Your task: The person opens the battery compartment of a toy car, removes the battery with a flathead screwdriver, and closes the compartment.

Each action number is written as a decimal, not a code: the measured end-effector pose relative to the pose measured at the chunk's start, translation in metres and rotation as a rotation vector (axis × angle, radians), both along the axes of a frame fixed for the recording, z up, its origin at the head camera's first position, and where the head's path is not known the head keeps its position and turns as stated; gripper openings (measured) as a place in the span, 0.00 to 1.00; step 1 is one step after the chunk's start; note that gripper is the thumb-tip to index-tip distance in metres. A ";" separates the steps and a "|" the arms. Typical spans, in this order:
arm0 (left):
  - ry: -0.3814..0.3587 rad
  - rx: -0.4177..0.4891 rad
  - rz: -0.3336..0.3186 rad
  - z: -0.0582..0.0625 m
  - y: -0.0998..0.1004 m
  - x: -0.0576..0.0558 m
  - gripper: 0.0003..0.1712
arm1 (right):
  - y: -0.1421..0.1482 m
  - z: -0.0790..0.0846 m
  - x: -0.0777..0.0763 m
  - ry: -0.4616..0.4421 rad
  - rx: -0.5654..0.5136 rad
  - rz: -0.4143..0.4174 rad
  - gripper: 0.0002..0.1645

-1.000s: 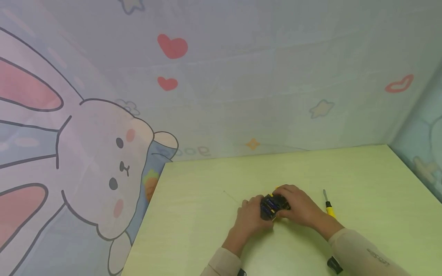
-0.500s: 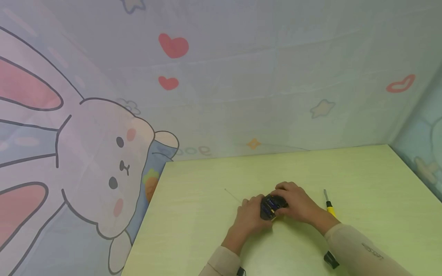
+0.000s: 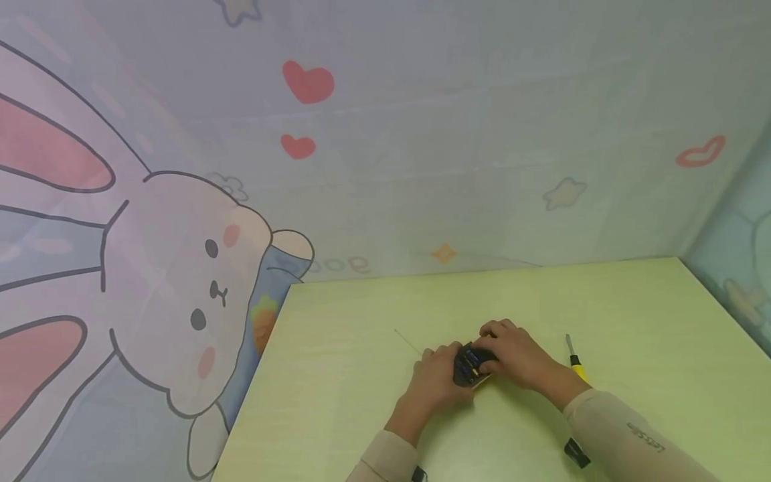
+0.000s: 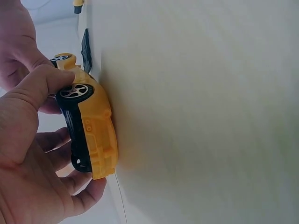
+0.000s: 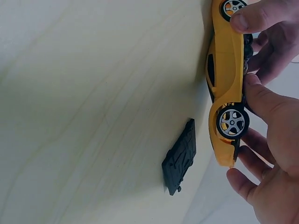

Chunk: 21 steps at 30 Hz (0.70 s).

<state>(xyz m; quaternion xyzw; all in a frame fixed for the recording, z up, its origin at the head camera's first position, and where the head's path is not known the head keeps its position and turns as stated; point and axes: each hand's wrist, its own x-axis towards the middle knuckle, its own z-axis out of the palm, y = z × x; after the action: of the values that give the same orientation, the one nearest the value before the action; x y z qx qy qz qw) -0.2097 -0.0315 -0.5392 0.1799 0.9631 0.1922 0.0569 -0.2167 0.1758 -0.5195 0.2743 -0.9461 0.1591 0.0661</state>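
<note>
A yellow toy car (image 3: 465,368) is held upside down close over the table, its black underside facing up. Dark blue batteries (image 3: 468,357) show in the uncovered bay. My left hand (image 3: 436,376) grips one end of the car, thumb beside a wheel (image 4: 77,91) and fingers curled round the far side. From the other end my right hand (image 3: 519,355) holds it, with the thumb (image 5: 254,84) on the underside and fingers bent round the end near the other wheel (image 5: 232,122). A thin wire (image 3: 407,341) sticks out past my left hand.
A black plastic cover (image 5: 181,156) lies on the table (image 3: 337,375) near my right hand. To the right, a screwdriver (image 3: 573,358) with a yellow and black handle lies partly under my right forearm. A printed cloth (image 3: 421,167) hangs behind the table.
My right hand has slid slightly left over the car's underside, covering more of it. The car has stayed nearly in place in my left hand.
</note>
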 end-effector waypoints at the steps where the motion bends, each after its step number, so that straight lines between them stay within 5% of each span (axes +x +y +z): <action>1: 0.004 -0.002 0.001 0.000 -0.001 0.000 0.48 | 0.000 0.000 0.000 0.009 0.012 0.007 0.22; 21: -0.005 -0.035 -0.005 0.006 -0.006 0.003 0.50 | -0.013 -0.004 0.006 0.163 -0.022 0.028 0.08</action>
<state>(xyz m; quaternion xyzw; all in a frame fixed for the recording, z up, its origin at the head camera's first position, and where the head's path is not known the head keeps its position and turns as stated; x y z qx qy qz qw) -0.2066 -0.0375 -0.5336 0.1809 0.9656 0.1757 0.0628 -0.2103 0.1633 -0.5238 0.2989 -0.9318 0.1477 0.1435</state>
